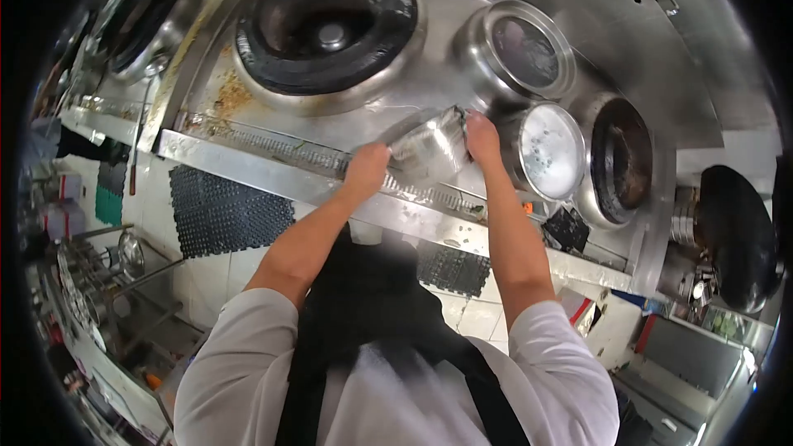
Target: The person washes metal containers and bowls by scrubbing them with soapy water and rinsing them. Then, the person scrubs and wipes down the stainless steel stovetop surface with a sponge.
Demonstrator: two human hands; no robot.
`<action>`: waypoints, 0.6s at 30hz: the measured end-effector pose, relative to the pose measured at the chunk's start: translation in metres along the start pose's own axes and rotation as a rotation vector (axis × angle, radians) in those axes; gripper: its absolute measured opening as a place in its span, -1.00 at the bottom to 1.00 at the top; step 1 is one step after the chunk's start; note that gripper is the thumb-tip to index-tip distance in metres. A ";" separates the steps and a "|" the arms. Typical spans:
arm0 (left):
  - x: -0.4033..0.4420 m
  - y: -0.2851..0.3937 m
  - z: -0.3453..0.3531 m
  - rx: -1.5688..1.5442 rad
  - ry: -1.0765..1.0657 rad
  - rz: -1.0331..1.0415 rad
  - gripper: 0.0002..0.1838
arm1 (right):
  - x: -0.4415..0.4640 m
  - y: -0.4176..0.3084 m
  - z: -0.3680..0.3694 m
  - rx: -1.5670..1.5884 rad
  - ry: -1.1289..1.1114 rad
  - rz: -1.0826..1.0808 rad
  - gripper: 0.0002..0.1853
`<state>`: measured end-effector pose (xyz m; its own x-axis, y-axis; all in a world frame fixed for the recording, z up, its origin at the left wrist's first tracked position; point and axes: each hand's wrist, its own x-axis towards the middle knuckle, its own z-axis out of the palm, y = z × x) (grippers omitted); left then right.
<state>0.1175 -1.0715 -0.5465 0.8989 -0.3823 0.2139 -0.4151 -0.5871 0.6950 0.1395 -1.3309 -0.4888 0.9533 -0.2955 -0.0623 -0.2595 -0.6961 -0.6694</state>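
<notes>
The fingers of the left hand (pixel 368 168) and right hand (pixel 482 139) clasp a tilted stainless-steel pot (pixel 431 149) between them, over the worktop (pixel 442 54). Just right of the right fingers stands a pot of white, foamy liquid (pixel 510 125); a black-ringed wok burner (pixel 326 76) lies beyond the left fingers.

head, sole view | worn on the head, facing forward and steeply down | wide, curved, dark corners | apron (pixel 355 306) close, bottom centre | left hand (pixel 368 167), right hand (pixel 481 136) farther off, mid-frame | stove (pixel 438 58) slanting across the top
</notes>
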 end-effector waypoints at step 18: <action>0.058 0.087 -0.019 0.056 0.006 -0.017 -0.79 | -0.096 -0.043 0.012 -0.250 0.232 -0.442 -0.52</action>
<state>0.1362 -1.1316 -0.4606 0.9067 -0.3676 0.2070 -0.4069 -0.6327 0.6589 0.0613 -1.2652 -0.4633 0.9281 -0.0566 0.3679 0.1017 -0.9121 -0.3970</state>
